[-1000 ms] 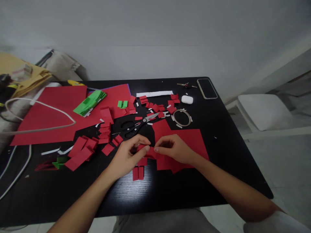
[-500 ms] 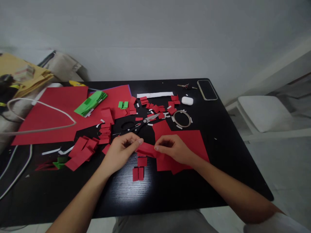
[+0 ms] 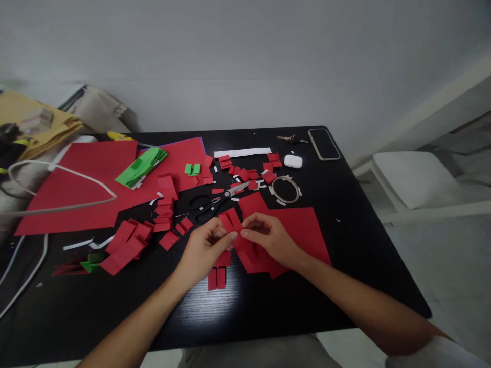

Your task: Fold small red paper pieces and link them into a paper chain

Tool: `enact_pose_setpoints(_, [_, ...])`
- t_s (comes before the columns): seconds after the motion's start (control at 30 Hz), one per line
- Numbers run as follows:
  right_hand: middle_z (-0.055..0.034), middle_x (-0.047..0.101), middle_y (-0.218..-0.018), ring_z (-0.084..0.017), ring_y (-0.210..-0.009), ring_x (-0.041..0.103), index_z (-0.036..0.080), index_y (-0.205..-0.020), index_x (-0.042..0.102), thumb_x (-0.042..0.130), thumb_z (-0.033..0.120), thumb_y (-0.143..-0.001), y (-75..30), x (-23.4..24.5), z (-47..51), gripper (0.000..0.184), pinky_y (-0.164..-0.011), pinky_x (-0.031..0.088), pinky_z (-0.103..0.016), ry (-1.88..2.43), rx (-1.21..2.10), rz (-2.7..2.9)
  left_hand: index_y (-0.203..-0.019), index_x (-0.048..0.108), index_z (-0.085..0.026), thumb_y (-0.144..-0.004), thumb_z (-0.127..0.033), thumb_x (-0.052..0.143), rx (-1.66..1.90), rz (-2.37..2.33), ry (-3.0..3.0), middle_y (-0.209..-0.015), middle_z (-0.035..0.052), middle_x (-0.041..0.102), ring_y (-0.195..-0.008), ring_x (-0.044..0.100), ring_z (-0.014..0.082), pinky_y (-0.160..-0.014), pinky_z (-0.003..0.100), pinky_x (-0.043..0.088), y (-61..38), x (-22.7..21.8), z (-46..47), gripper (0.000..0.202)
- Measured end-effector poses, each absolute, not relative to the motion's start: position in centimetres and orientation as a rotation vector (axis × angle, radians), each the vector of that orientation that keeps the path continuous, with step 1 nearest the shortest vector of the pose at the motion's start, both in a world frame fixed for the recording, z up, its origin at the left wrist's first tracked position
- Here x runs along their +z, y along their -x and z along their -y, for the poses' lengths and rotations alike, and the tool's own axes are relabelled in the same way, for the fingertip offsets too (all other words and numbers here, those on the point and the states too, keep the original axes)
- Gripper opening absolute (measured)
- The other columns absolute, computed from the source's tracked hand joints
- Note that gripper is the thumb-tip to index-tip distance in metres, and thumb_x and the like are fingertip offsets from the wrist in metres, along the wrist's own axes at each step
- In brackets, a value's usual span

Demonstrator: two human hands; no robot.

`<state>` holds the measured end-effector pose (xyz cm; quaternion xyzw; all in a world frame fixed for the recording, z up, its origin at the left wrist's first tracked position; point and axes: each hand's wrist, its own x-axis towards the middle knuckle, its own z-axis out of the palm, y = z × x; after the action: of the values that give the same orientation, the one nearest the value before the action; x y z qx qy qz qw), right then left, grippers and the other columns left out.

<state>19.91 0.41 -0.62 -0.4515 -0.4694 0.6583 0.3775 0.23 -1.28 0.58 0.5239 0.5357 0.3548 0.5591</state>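
Between both hands is a creased piece of red paper, its upper part standing above the fingertips. My left hand pinches it from the left with thumb and fingers. From the right, the fingertips of my right hand close on its edge. Under the right hand lie larger red paper sheets. Small folded red pieces rest on the table just below the left hand, partly covered by it. Black-handled scissors lie beyond the hands, blades partly spread and pointing right.
A roll of tape, a white case, keys and a phone lie at the right. Green folded papers rest on red sheets at the left, near a white cable. Folded red strips lie nearer.
The red paper has been turned from lying across between the hands to a steeper tilt, its fold now facing up. My left hand has moved slightly right and down, closer to the right hand.
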Motion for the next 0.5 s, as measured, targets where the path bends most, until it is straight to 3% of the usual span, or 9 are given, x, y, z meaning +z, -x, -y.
enact_pose_setpoints(0.33, [0.0013, 0.070, -0.079, -0.014, -0.070, 0.064, 0.021, -0.083, 0.069, 0.083, 0.031, -0.078, -20.09, -0.21, -0.47, 0.018, -0.070, 0.054, -0.029, 1.154, 1.615, 1.280, -0.089, 0.065, -0.018, -0.083, -0.036, 0.080, 0.936, -1.248, -1.233, -0.065, -0.0042, 0.063, -0.061, 0.061, 0.0122, -0.061, 0.024, 0.049, -0.15, 0.70, 1.11, 0.025])
enact_pose_setpoints(0.5, [0.0007, 0.070, -0.079, -0.015, -0.070, 0.064, 0.021, -0.083, 0.068, 0.083, 0.033, -0.077, -20.03, -0.49, -0.40, 0.020, -0.067, 0.053, -0.028, 1.179, 1.562, 1.244, -0.095, 0.068, -0.018, -0.088, -0.031, 0.075, 0.960, -1.200, -1.276, -0.073, -0.0020, 0.068, -0.063, 0.062, 0.0112, -0.063, 0.022, 0.050, -0.20, 1.05, 1.24, 0.015])
